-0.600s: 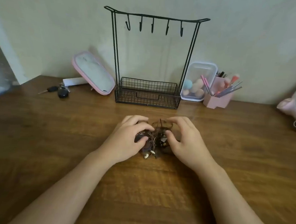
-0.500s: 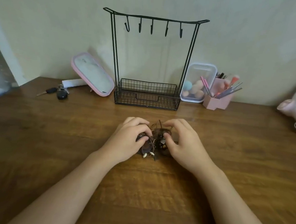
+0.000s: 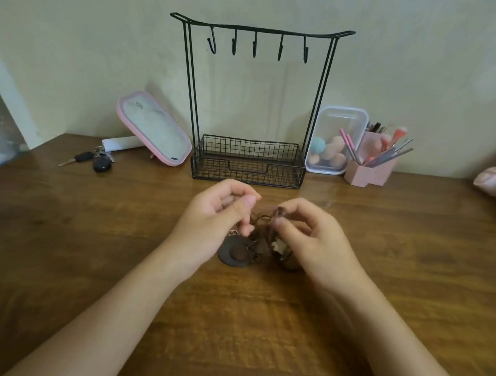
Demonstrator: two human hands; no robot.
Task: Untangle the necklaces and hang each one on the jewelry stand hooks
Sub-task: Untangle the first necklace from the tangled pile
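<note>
Compared with half a second earlier, the left hand (image 3: 216,220) and right hand (image 3: 310,237) are raised off the wooden table (image 3: 93,266), each pinching a cord of the dark brown tangled necklace bundle (image 3: 259,243), now spread left-right; a round disc pendant (image 3: 236,253) is exposed. Untangling is judged begun; the black wire stand's hooks (image 3: 254,48) hang bare.

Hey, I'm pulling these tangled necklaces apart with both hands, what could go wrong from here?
1. The left hand and right hand each pinch a thin brown cord of the necklace tangle; pulling apart could tighten the knot or snap a cord.
2. The round brown pendant lies on the table beneath the left hand and may get dragged along.
3. The jewelry stand hooks are all bare, so nothing is freed yet.
</note>
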